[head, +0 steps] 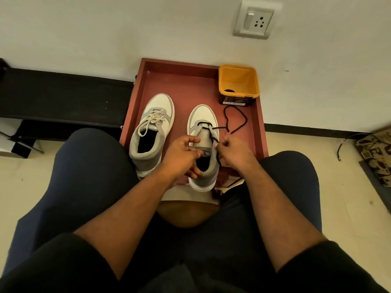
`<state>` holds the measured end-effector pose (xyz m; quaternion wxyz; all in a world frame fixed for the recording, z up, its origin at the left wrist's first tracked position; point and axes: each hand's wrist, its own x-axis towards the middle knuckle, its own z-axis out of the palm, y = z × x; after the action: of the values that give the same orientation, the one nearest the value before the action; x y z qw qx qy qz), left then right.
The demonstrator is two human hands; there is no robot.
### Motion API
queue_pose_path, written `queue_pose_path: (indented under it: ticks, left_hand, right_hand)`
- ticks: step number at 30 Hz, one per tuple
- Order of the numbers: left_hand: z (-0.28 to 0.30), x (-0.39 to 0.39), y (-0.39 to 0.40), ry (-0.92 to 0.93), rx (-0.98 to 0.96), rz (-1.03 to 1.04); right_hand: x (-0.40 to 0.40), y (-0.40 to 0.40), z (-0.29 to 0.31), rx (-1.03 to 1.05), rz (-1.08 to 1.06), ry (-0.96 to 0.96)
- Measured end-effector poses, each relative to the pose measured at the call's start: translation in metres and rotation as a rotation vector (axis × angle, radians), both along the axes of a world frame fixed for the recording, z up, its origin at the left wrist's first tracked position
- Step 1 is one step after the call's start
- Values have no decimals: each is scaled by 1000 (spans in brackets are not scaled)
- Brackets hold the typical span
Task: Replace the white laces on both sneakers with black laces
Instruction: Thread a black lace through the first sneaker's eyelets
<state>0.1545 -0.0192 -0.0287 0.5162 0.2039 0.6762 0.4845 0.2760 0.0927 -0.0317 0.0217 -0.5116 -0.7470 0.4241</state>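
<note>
Knees in dark cloth framed the near edge at six o'clock, both forearms reaching out between them. The left hand (182, 157) rested on the collar and tongue of the right sneaker (203, 144), fingers loosely spread, steadying it and gripping nothing I could make out. The right hand (229, 151), at three o'clock of that shoe, had its fingers curled in a pinch on the black lace (227, 121). That lace already crossed the lowest eyelets; its free length trailed in a loop toward one o'clock over the red tray (182, 81). The step in hand looked like threading the second row. The next move would call for feeding the pinched tip through the next eyelet and drawing the slack even. At ten o'clock the left sneaker (152, 132) kept its white lace (152, 120), untouched. Farthest off, at one o'clock, stood a yellow tub (239, 85) against the wall.
</note>
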Motion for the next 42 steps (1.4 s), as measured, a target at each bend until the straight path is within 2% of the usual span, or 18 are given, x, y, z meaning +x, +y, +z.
queue_pose_path:
  ticks: [2,4,7,9,11,14,16,18,21,23,25,26,28,31,34,37,39,42]
  left_hand:
    - [0,3,0,-181,20,-18]
    - [0,6,1,-343,52,-16]
    - [1,10,2,-469,86,-75]
    - [5,12,0,-433,97,-77]
    - [8,12,-2,-177,82,-40]
    - [3,4,-1,358,89,-83]
    - [6,-3,0,501,102,-146]
    - [14,-10,1,567,108,-191]
    - [28,-23,-4,590,138,-203]
    - [34,-37,-10,549,148,-178]
    - [36,-50,-15,529,145,-141]
    - [36,-53,-17,532,140,-135]
    - [36,-51,-16,535,133,-159]
    - [37,-37,-11,518,154,-244]
    - [37,-41,-14,496,138,-228]
    - [38,-60,-20,487,103,-138]
    - [38,-63,-20,485,101,-116]
    - [34,-50,-14,479,106,-229]
  right_hand:
    - [-4,-4,11,-359,-245,453]
    - [-7,-7,18,-645,-321,774]
    - [-5,-6,19,-721,-263,935]
    - [-2,-4,18,-678,-254,970]
    - [1,0,17,-514,-230,903]
    - [9,5,14,181,81,438]
    - [7,1,9,469,394,215]
    - [0,-1,5,578,514,214]
    - [1,5,3,609,396,258]
    - [15,23,4,575,14,294]
    - [30,38,8,536,-278,191]
    - [33,39,11,553,-234,50]
    - [21,26,15,627,93,-123]
    - [-7,-4,11,455,483,120]
    - [-5,-5,11,215,201,377]
    - [23,30,14,276,-224,304]
    - [29,36,18,394,-128,163]
    - [6,11,9,459,319,117]
